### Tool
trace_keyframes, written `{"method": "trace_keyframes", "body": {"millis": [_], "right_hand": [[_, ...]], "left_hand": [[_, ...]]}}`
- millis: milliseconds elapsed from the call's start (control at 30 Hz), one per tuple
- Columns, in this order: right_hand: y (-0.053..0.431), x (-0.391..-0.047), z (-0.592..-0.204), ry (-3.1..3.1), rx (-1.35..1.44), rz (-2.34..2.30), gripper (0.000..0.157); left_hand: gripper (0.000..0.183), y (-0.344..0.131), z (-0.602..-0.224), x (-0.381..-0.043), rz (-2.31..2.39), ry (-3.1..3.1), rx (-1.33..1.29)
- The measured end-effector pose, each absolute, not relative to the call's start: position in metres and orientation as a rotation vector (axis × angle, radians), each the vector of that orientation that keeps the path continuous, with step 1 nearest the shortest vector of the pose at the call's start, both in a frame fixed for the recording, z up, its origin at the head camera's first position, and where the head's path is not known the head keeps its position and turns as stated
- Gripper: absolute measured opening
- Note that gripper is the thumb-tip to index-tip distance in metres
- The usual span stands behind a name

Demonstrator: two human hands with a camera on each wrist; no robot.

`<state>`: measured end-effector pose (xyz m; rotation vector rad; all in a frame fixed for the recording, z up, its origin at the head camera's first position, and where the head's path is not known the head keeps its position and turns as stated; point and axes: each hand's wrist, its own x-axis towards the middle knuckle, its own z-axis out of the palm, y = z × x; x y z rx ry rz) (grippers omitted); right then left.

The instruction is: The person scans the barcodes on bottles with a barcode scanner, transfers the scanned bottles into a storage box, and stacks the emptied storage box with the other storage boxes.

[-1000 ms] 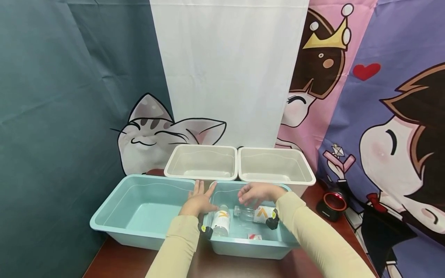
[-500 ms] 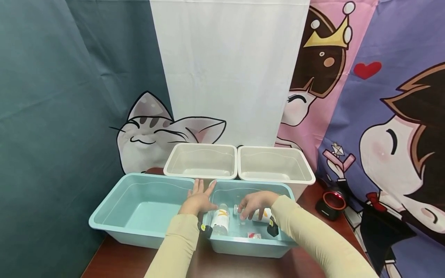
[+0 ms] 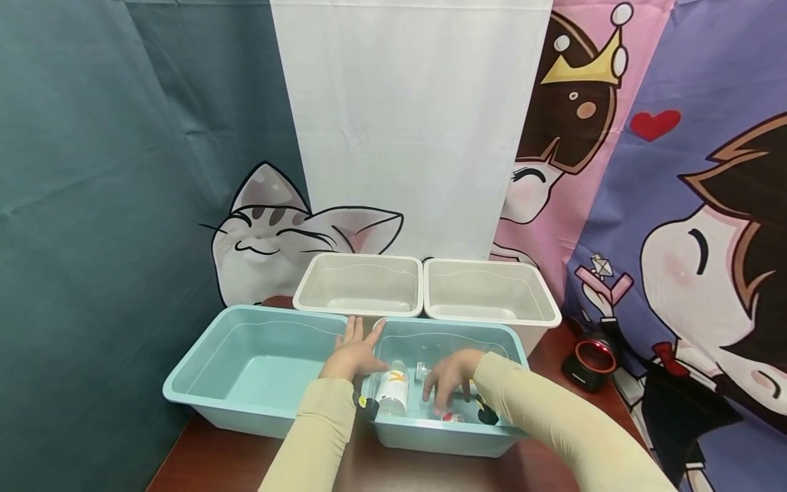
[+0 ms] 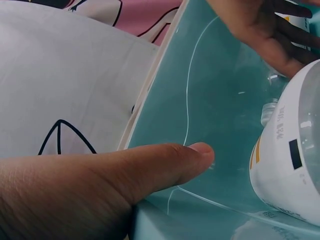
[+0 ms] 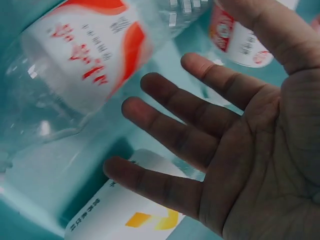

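Observation:
My left hand [image 3: 350, 359] rests with spread fingers across the rims where the two blue tubs meet. Its thumb points toward a clear bottle [image 3: 392, 393] with a white label, which lies in the right blue tub [image 3: 449, 437]. In that same tub my right hand [image 3: 451, 377] reaches down, holding nothing. The right wrist view shows its fingers spread above a bottle with a yellow-marked white label [image 5: 125, 205]. Beyond the fingertips lies a clear bottle with a red-and-white label [image 5: 85, 55]. Another red-and-white label [image 5: 240, 40] shows partly behind the thumb.
The left blue tub [image 3: 197, 403] stands beside the right one on the brown table [image 3: 209, 458]. Two cream bins [image 3: 356, 263] [image 3: 486, 268] stand behind them. A black device with a red ring [image 3: 591, 362] sits at the right, near the printed curtain [image 3: 627, 198].
My right hand has moved down and toward the near side of the right tub, now overlapping the yellow-marked bottle. My left hand stays on the rims.

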<state>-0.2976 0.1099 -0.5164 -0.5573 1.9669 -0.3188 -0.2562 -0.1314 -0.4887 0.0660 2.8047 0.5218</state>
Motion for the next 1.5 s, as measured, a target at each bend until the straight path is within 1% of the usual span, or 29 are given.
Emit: {"method": "trace_keyframes", "body": {"millis": [200, 433, 633, 833, 967, 1100, 1200, 1500], "right_hand": [[0.107, -0.294, -0.528, 1.919, -0.542, -0.224, 0.050], [0.109, -0.287, -0.535, 1.925, -0.486, -0.217, 0.058], [0.111, -0.276, -0.542, 1.974, -0.577, -0.118, 0.066], [0.110, -0.270, -0.554, 1.991, -0.561, -0.141, 0.063], [0.111, -0.272, -0.559, 1.987, -0.565, -0.138, 0.067], [0.113, -0.274, -0.556, 2.000, -0.583, -0.139, 0.073], [0.115, -0.273, -0.550, 2.015, -0.583, -0.144, 0.073], [0.116, -0.279, -0.533, 2.022, -0.487, -0.233, 0.082]], "left_hand": [[0.107, -0.130, -0.489, -0.255, 0.495, 2.807, 0.077], [0.103, -0.126, -0.485, -0.254, 0.510, 2.805, 0.067], [0.100, -0.124, -0.484, -0.254, 0.510, 2.803, 0.065], [0.100, -0.121, -0.485, -0.253, 0.486, 2.813, 0.082], [0.101, -0.120, -0.485, -0.253, 0.472, 2.819, 0.082], [0.102, -0.121, -0.484, -0.252, 0.480, 2.816, 0.066], [0.102, -0.122, -0.483, -0.252, 0.494, 2.811, 0.056], [0.101, -0.128, -0.484, -0.254, 0.501, 2.826, 0.038]]}}
